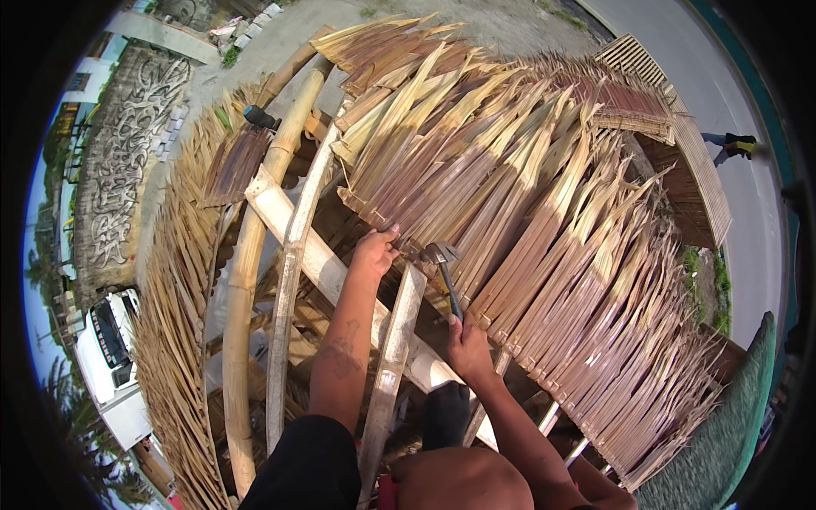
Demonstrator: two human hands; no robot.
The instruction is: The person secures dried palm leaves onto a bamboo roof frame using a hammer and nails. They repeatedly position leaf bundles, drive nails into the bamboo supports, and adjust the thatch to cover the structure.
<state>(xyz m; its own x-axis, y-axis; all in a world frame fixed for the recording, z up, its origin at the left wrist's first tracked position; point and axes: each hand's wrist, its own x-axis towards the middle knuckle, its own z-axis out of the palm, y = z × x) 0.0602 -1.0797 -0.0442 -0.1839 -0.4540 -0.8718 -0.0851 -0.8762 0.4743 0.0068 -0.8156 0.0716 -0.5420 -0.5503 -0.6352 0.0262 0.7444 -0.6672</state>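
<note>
My right hand (470, 347) is closed round the dark handle of a hammer (445, 276). The hammer's metal head is by the lower edge of the dried palm-leaf thatch (510, 229), close to my left hand. Fingers of my left hand (376, 252) are pinched together at that same edge; what they hold, if anything, is too small to make out. A split bamboo rafter (393, 361) comes up between my forearms, its top end just under the hammer head. The thatch panels overlap in rows to the right of both hands.
A pale wooden beam (319, 255) runs beneath my left arm, with round bamboo poles (242, 297) at left. A black tool with a blue end (259, 117) rests near the top of the frame. Beyond are a white truck (106, 348) and a road (748, 221) with a person (728, 146).
</note>
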